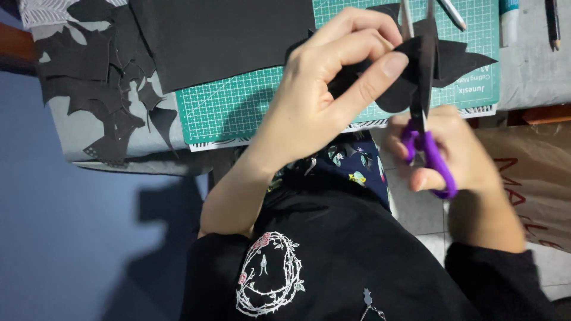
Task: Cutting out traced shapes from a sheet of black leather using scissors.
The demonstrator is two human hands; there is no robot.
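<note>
what lies where at the cutting mat

the left hand (321, 95) sits left of the right hand (443, 157), both nearer the person than the cutting mat (238, 104). the paper shape (440, 65) is pinched in the left hand, above the mat's near right corner. the scissors (423, 107) rise from the right hand, blades across the shape. a paper sheet (220, 38) lies on the mat's far left part. paper scraps (98, 77) lie left of the mat. a glue stick (509, 21) and a pencil (553, 24) lie right of the mat.
</note>
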